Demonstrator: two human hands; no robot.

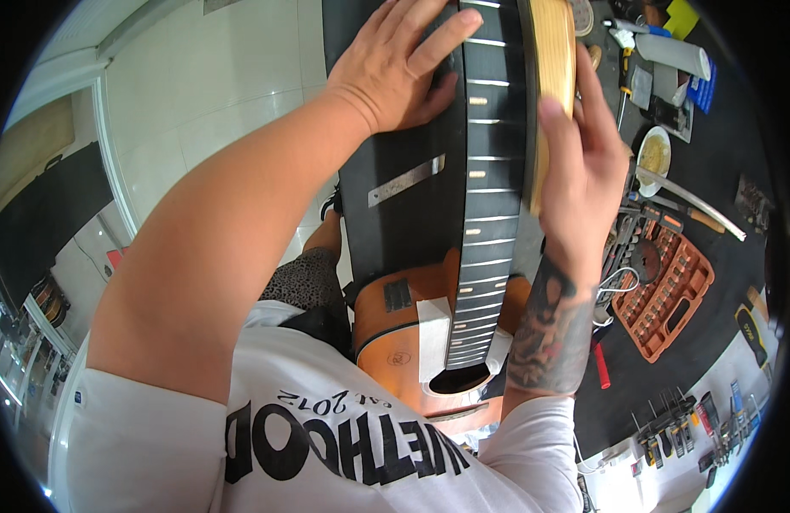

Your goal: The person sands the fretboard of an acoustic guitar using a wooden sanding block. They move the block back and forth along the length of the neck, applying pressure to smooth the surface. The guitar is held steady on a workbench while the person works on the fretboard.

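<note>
An acoustic guitar with an orange-brown body (386, 342) lies face up before me, its dark fretboard (491, 205) running away from me, with metal frets and pale inlays. White tape (435, 338) covers the top beside the fretboard's end. My left hand (403, 64) rests at the neck's left edge, fingers spread, the index fingertip reaching over the fretboard. In my right hand (583, 162) is a long, pale wooden block (553, 77) with a dark layer along one side, held along the neck's right edge. Contact between block and frets cannot be made out.
A flat metal strip (407, 180) lies on the black bench left of the neck. To the right are an orange socket-set case (664, 291), a white bowl (654, 161), a red-handled tool (601, 363) and several hand tools. Screwdrivers (669, 427) stand in a rack lower right.
</note>
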